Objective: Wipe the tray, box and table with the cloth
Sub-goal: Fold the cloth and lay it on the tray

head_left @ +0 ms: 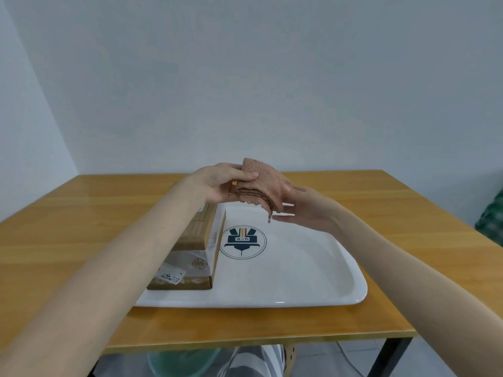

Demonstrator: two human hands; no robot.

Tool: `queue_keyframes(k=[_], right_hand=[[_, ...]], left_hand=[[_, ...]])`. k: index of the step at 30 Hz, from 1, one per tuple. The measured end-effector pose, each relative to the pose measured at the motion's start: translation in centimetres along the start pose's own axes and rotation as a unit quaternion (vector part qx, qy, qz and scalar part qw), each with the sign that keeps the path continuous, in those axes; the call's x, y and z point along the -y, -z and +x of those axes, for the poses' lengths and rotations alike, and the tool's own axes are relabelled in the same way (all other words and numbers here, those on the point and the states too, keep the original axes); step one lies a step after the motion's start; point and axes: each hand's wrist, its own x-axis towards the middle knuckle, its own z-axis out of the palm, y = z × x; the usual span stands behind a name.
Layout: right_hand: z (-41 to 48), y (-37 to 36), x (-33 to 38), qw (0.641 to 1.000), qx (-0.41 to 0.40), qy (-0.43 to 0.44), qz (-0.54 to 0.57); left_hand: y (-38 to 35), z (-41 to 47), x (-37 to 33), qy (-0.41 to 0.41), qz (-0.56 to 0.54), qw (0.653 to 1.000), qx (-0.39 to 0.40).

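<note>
A folded tan cloth [262,183] is held in the air above the far end of the white tray [313,278]. My left hand [220,183] pinches its left edge between thumb and fingers. My right hand [304,208] supports it from below and the right, palm up with fingers spread. A brown cardboard box [196,240] with a white label lies on the tray's left side, partly hidden by my left forearm. The tray carries a round dark blue logo [242,241] and rests on the wooden table [408,240].
A pale wall stands behind the table's far edge. Something dark green [491,219] shows at the right edge of the view. Below the table's front edge are a greenish bucket [185,363] and striped trousers [253,360].
</note>
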Motion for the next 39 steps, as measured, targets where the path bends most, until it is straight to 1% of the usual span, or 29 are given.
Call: queue_keyframes(k=[2,3,4,5,6,7,8,9,10,11,13,14,15,16,18,19,22,23,24,26,28,30,32,33,36,39], right_hand=[[-0.2,0.0,-0.4,0.999,-0.028,0.024,0.026],[-0.5,0.3,-0.4,0.998,-0.049,0.033,0.019],[-1.0,0.7,-0.4,0.997,-0.069,0.037,-0.011],[-1.6,1.1,-0.3,0.993,-0.087,0.038,-0.072],[-2.1,1.6,-0.2,0.981,-0.108,0.033,-0.156],[-2.6,1.9,-0.2,0.963,-0.130,0.025,-0.236],[-3.1,2.0,-0.2,0.945,-0.145,0.018,-0.293],[-3.5,2.0,-0.3,0.935,-0.152,0.016,-0.319],[-3.8,2.0,-0.4,0.934,-0.155,0.015,-0.321],[-4.1,1.9,-0.6,0.940,-0.155,0.013,-0.305],[-5.0,1.8,-0.8,0.959,-0.134,0.023,-0.247],[-5.4,1.9,-1.0,0.966,-0.118,0.033,-0.228],[-6.0,2.0,-1.3,0.964,-0.104,0.042,-0.242],[-6.4,2.2,-1.6,0.954,-0.094,0.051,-0.282],[-7.2,2.6,-2.7,0.926,-0.071,0.052,-0.366],[-7.5,3.0,-3.3,0.911,-0.060,0.045,-0.405],[-8.1,3.5,-4.9,0.850,-0.014,0.047,-0.525],[-8.2,3.6,-5.2,0.834,0.001,0.047,-0.550],[-8.4,3.7,-5.1,0.826,0.008,0.044,-0.563],[-8.5,3.8,-4.5,0.817,0.012,0.029,-0.576],[-8.6,4.1,-3.8,0.806,0.008,0.011,-0.592],[-8.3,4.5,-3.3,0.807,-0.040,0.012,-0.590],[-7.9,4.6,-3.2,0.814,-0.094,0.015,-0.573],[-7.6,4.5,-3.3,0.818,-0.103,0.009,-0.566],[-6.4,4.1,-4.2,0.824,-0.097,-0.017,-0.557],[-5.6,3.6,-4.6,0.821,-0.102,-0.006,-0.561]], left_hand=[[-0.5,-0.1,0.4,0.001,-0.013,1.000,0.004],[-0.7,-0.2,0.6,0.000,0.001,1.000,0.010],[-0.8,-0.4,0.8,-0.002,0.030,0.999,0.016],[-0.9,-0.7,0.9,-0.004,0.071,0.997,0.019],[-1.2,-0.9,1.2,-0.006,0.125,0.992,0.015],[-1.5,-1.2,1.5,-0.014,0.201,0.979,0.005],[-2.0,-1.3,1.8,-0.025,0.289,0.957,-0.014],[-2.5,-1.4,2.2,-0.034,0.357,0.933,-0.036],[-3.0,-1.4,2.6,-0.039,0.382,0.922,-0.055],[-3.4,-1.3,3.1,-0.038,0.372,0.926,-0.058],[-4.2,-1.4,4.3,-0.024,0.262,0.964,-0.040],[-4.5,-1.5,5.0,-0.028,0.214,0.976,-0.033],[-4.7,-1.8,5.7,-0.044,0.204,0.978,-0.029],[-4.8,-1.9,6.6,-0.073,0.229,0.970,-0.032],[-4.9,-2.2,8.6,-0.126,0.305,0.943,-0.038],[-4.9,-2.3,9.6,-0.143,0.339,0.929,-0.025],[-5.6,-2.9,12.1,-0.162,0.439,0.883,0.037],[-5.7,-2.9,12.6,-0.166,0.459,0.871,0.055],[-5.9,-3.0,12.7,-0.164,0.470,0.865,0.065],[-5.8,-3.0,12.3,-0.148,0.478,0.864,0.056],[-5.6,-2.9,11.5,-0.134,0.488,0.862,0.028],[-5.5,-2.4,10.8,-0.125,0.517,0.846,-0.028],[-5.9,-1.7,10.2,-0.117,0.547,0.826,-0.067],[-6.2,-1.4,10.1,-0.112,0.551,0.824,-0.071],[-7.0,-0.5,10.4,-0.097,0.550,0.828,-0.049],[-7.4,0.1,10.7,-0.094,0.547,0.830,-0.053]])
